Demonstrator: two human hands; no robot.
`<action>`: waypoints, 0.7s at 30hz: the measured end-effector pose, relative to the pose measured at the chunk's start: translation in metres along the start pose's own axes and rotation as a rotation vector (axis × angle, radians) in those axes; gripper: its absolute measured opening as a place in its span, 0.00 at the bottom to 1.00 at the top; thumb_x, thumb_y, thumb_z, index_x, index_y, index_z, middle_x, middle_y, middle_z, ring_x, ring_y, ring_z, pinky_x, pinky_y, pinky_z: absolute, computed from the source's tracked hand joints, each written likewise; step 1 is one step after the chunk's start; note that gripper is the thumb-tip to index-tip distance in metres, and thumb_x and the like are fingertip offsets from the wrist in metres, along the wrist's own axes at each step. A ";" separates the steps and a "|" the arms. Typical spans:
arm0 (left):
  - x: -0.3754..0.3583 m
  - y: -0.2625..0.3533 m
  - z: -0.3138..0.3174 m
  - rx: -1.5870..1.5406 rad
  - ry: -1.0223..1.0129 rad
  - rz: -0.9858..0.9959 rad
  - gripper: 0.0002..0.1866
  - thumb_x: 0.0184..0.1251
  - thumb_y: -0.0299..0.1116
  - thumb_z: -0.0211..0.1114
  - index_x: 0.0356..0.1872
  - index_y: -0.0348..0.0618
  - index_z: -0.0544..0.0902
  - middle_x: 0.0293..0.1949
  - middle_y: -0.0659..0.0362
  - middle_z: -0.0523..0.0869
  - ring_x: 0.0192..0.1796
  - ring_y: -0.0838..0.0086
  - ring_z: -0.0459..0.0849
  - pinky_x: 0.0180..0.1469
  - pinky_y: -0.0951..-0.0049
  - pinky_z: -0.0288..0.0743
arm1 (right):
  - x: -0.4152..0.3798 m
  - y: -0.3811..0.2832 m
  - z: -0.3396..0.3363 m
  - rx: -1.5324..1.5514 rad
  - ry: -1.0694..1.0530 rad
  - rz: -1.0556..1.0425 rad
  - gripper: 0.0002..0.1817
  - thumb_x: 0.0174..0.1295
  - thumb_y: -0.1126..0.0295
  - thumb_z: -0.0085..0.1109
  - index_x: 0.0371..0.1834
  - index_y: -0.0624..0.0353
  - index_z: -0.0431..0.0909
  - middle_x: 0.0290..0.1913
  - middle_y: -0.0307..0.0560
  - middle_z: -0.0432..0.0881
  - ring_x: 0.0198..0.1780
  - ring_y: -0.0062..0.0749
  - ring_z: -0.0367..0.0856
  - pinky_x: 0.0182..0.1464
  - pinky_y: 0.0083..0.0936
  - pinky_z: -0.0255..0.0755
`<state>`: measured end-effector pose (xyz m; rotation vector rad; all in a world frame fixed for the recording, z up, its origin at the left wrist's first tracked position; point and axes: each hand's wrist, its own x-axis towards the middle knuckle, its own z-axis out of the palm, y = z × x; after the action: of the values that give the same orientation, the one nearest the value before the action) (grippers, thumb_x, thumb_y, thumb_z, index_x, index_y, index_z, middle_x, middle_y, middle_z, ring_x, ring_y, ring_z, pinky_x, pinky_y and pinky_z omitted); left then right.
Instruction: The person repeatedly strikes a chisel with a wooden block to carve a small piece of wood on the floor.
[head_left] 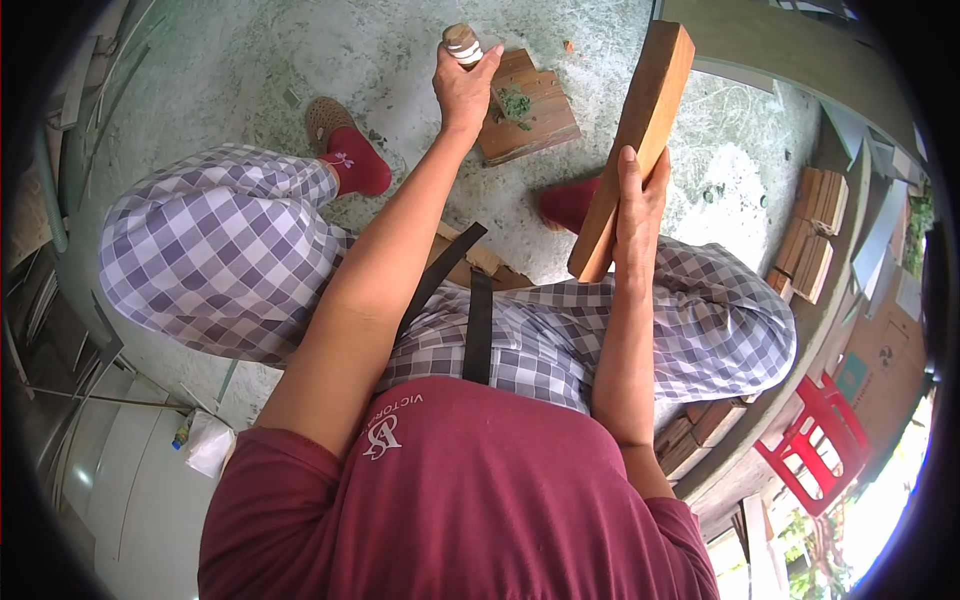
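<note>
Beam (648,95) first: it's on the right, slanting away to the far end. Left to right now: left hand (465,98) is wrapped round a banded stub (462,42). Next, a block (552,122) on the floor (250,60), green bits (515,106) on top. Right hand (640,205) grips the beam's near half; I'd keep that firm, since the long far end could dip.

The wooden bar (650,95) is brown, the trousers (215,245) grey-and-white checked.
</note>
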<state>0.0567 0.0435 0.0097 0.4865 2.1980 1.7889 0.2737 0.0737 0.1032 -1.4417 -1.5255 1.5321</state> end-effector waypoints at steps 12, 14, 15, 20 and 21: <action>0.002 -0.023 0.006 -0.026 0.107 -0.071 0.26 0.54 0.33 0.70 0.49 0.37 0.67 0.38 0.51 0.81 0.40 0.61 0.81 0.50 0.63 0.72 | -0.005 -0.005 0.010 -0.137 -0.060 -0.039 0.47 0.56 0.46 0.62 0.71 0.64 0.52 0.58 0.65 0.72 0.58 0.45 0.74 0.58 0.35 0.69; -0.002 -0.021 0.001 -0.105 0.085 -0.091 0.26 0.53 0.34 0.71 0.49 0.37 0.67 0.38 0.52 0.81 0.41 0.62 0.81 0.51 0.62 0.72 | -0.008 -0.011 0.011 -0.285 -0.067 -0.013 0.48 0.55 0.45 0.63 0.71 0.63 0.53 0.58 0.67 0.72 0.57 0.46 0.75 0.58 0.35 0.70; -0.005 -0.021 -0.002 -0.106 0.089 -0.091 0.26 0.53 0.34 0.71 0.49 0.37 0.67 0.38 0.52 0.81 0.41 0.62 0.81 0.51 0.62 0.72 | -0.007 -0.013 0.009 -0.324 -0.088 -0.102 0.48 0.53 0.44 0.64 0.70 0.61 0.54 0.54 0.67 0.76 0.53 0.47 0.79 0.54 0.36 0.74; -0.024 -0.012 -0.014 -0.119 0.105 -0.075 0.25 0.52 0.31 0.72 0.47 0.37 0.68 0.38 0.52 0.82 0.42 0.64 0.82 0.48 0.63 0.74 | 0.003 -0.081 0.012 -0.501 -0.284 -0.327 0.48 0.49 0.43 0.66 0.69 0.57 0.58 0.41 0.66 0.82 0.39 0.48 0.86 0.41 0.37 0.82; -0.027 -0.004 -0.015 -0.120 0.113 -0.100 0.24 0.52 0.29 0.72 0.45 0.37 0.68 0.37 0.52 0.82 0.41 0.64 0.82 0.47 0.64 0.74 | 0.007 -0.092 0.015 -0.521 -0.297 -0.392 0.48 0.48 0.43 0.66 0.69 0.56 0.59 0.40 0.66 0.82 0.38 0.48 0.86 0.40 0.38 0.83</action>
<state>0.0750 0.0185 0.0082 0.2503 2.1302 1.9229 0.2306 0.0951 0.1830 -1.0907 -2.3553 1.1956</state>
